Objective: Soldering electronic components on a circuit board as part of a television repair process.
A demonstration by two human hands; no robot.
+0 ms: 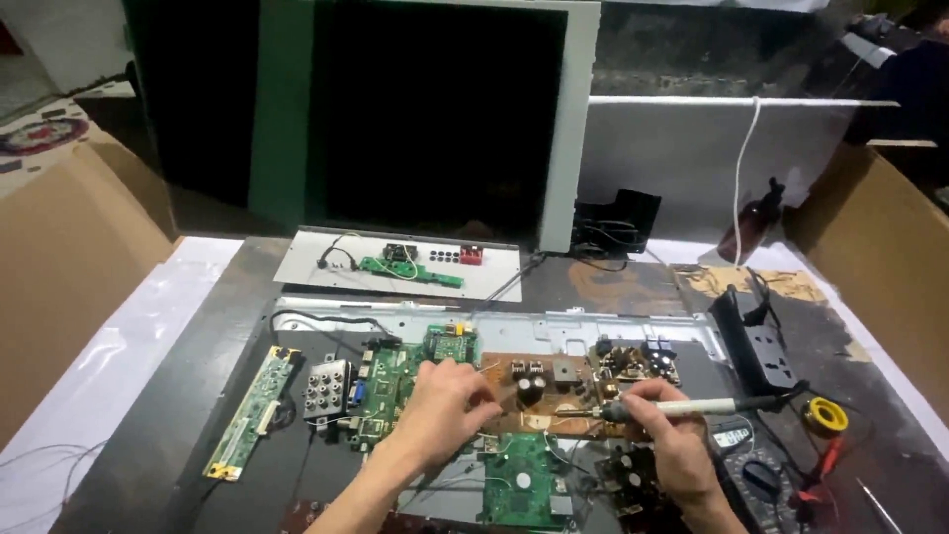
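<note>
R hand (677, 450) clamps soldering iron (682, 406) over brown power board (554, 391); L hand (445, 405) fingers curled (grip unclear). Multimeter (756, 475) at 4 o'clock, solder spool (825, 415) at 3.

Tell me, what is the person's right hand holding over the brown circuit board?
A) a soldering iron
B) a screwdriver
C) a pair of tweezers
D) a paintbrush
A: the right hand grips a soldering iron with a pale handle, dark cord end and metal tip pointing left over the brown circuit board.
</note>
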